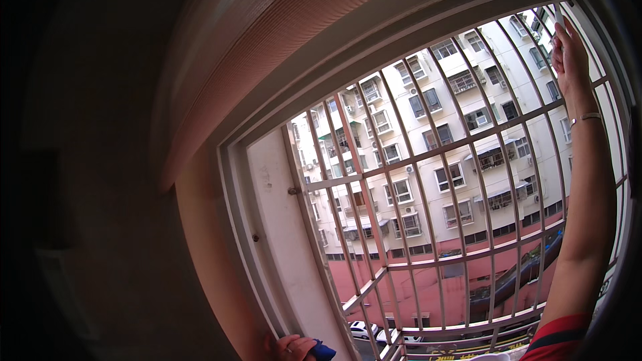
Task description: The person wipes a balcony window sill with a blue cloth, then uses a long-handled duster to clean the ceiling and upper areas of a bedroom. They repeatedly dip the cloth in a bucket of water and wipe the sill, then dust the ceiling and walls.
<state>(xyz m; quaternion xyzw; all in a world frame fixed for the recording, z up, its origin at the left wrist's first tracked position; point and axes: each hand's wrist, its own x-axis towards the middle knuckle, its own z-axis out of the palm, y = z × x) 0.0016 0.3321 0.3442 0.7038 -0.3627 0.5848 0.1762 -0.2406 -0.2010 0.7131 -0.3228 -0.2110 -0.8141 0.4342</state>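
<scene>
Raised to the window's top right corner, my right hand [569,55] has its fingers closed around a slim light-coloured tool [558,13], whose kind I cannot tell. A metal bracelet circles that wrist, and a red sleeve with a dark band shows at the elbow. My left hand [296,347] is low at the bottom of the window frame [235,200], partly cut off by the picture's edge, with a bunched blue cloth [322,350] against its fingers. A ring is on one finger. Beyond the opening stands a metal window grille [446,149].
A pleated blind [281,35] hangs along the top of the window. The pale side wall of the opening [276,195] carries a bolt [293,191]. Outside are an apartment building [451,200] and parked white cars [362,329] far below. The left side is dark.
</scene>
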